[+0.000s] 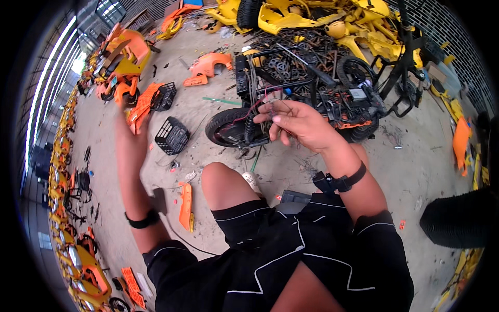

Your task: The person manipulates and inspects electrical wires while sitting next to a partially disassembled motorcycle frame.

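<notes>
A stripped scooter frame (306, 86) stands before me, its black wheel (223, 127) toward the left. Bare cables and a reddish wire (253, 108) hang from the frame next to that wheel. In front of it, my right hand (299, 124) is closed, its fingertips pinching thin wires. My left hand (134, 122) is raised out to the left, away from the frame, in front of an orange plastic panel (148, 101). Motion smears its fingers, so whether they hold anything does not show.
Black plastic baskets (172, 136) and an orange fender (210, 66) lie on the concrete floor. Yellow body panels (296, 18) and dark metal parts are heaped behind the frame. An orange strip (185, 207) lies near my knee; a black ribbed object (455, 221) stands at right.
</notes>
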A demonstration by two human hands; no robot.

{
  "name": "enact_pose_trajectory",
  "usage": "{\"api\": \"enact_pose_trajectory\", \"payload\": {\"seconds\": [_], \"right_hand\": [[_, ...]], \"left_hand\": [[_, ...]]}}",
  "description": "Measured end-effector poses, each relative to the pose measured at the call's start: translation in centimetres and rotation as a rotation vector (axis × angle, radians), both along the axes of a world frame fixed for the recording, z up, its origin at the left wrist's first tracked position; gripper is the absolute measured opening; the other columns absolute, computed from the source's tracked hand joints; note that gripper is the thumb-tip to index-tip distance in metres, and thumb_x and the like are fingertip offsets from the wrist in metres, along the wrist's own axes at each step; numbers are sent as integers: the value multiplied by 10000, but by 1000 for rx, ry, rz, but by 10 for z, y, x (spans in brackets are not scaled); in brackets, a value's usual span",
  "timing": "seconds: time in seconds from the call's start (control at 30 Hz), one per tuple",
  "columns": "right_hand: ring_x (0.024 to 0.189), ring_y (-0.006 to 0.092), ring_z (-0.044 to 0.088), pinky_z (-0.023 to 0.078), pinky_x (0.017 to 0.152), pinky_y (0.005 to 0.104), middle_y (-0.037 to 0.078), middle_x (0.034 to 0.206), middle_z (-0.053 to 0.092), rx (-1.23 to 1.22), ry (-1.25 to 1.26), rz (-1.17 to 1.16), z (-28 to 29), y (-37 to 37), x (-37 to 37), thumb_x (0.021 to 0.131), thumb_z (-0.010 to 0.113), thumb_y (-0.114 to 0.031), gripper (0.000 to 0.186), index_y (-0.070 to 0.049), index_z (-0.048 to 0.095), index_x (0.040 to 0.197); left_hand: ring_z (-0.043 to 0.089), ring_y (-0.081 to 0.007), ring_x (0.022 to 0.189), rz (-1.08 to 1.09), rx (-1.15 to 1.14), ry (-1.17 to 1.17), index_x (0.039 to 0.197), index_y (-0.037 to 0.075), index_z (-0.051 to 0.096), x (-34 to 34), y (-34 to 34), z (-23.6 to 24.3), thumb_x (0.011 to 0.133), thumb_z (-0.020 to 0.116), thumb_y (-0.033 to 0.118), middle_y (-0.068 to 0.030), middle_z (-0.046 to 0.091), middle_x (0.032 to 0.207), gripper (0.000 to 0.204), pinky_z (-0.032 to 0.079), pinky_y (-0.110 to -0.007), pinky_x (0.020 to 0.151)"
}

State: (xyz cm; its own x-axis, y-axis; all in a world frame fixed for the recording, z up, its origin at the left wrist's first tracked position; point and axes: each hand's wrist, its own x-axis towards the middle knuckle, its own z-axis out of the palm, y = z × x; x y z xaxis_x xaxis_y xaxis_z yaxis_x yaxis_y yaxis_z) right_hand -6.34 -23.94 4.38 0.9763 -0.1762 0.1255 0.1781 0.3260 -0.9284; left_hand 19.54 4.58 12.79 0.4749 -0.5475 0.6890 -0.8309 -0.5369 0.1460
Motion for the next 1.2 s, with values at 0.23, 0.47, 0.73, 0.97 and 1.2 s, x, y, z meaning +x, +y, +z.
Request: {"api": "enact_pose_trajectory", "payload": {"seconds": [0.23,0.47,0.73,0.97,1.2], "right_hand": [[651,56,572,423,538,196,101,958,686,-169,1,-132,11,14,-10,976,516,-102,178,12,562,1104],[742,87,598,466,681,238,19,794,629,-359,120,-141,0,13,-24,946,602,-110,109,-2,596,938],[674,77,581,451,580,232,18,761,628,-414,251,-113,-6,21,-34,930,631,-160,161,-2,603,913],[590,84,560,444,534,252,32,708,647,-362,366,8,-38,22,-56,914,634,-197,192,-6,621,901],[590,132,587,457,559,285,41,659,628,-643,401,92,-39,7,-116,888,639,-144,124,-22,631,866]], "left_hand": [[665,-155,734,-586,-27,802,1118,-39,618,-141,-120,-20,921,634,167,-134,684,853,285,517,-285,661],[591,-112,757,-755,-225,1317,999,-30,661,-143,-150,-64,924,638,137,-45,658,828,184,483,-249,694],[515,-96,686,-663,-587,1655,884,25,615,-128,-160,-95,964,572,196,-8,596,777,193,430,-235,663],[517,-104,698,-566,-690,1471,919,35,599,-85,-158,-110,979,548,212,-19,583,789,194,417,-246,676],[509,-121,671,-465,-995,1512,918,18,568,-45,-153,-119,980,552,217,-38,554,783,209,425,-246,628]]}}
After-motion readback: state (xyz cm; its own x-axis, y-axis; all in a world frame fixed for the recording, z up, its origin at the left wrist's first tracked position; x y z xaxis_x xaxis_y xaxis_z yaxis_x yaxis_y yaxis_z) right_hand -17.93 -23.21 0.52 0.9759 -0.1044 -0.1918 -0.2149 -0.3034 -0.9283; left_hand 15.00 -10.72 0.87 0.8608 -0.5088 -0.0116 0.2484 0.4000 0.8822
